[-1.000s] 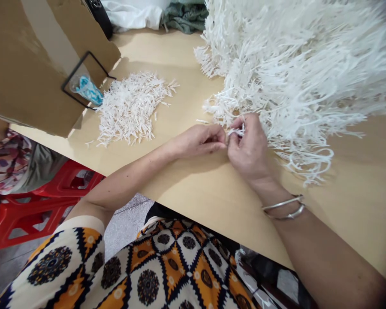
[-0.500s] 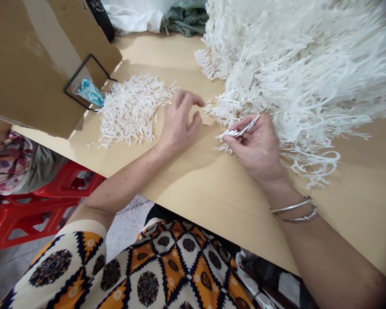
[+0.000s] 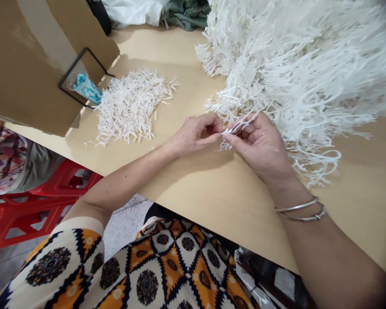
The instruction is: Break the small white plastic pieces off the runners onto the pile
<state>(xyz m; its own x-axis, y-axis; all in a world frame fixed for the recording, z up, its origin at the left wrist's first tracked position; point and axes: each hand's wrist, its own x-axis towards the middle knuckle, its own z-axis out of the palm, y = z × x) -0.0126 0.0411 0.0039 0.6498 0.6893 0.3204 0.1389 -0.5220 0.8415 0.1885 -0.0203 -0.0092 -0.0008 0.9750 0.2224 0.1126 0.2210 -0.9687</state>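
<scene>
My right hand (image 3: 263, 141), with two silvery bangles at the wrist, pinches a thin white branched strand piece (image 3: 242, 124) between thumb and fingers. At the near end of that piece, my left hand (image 3: 201, 133) closes thumb and forefinger together on its tip; the exact contact is partly hidden by the fingers. Just behind and right of my hands rises a big heap of long white strands (image 3: 296, 64). Over to the left lies a smaller pile of short white pieces (image 3: 128, 107), apart from my left hand.
A cardboard box (image 3: 25, 64) stands at the left, with a black wire frame (image 3: 85, 49) and a clear cup with blue-and-white contents (image 3: 86, 88) against it. White and green cloths (image 3: 185, 15) lie at the back. Red stools (image 3: 51, 206) and another person's patterned clothing (image 3: 6, 161) are beyond the table's edge.
My left hand has come right from near the small pile, its fingers closing at the white piece. My right hand stays nearly in place, still holding it.
</scene>
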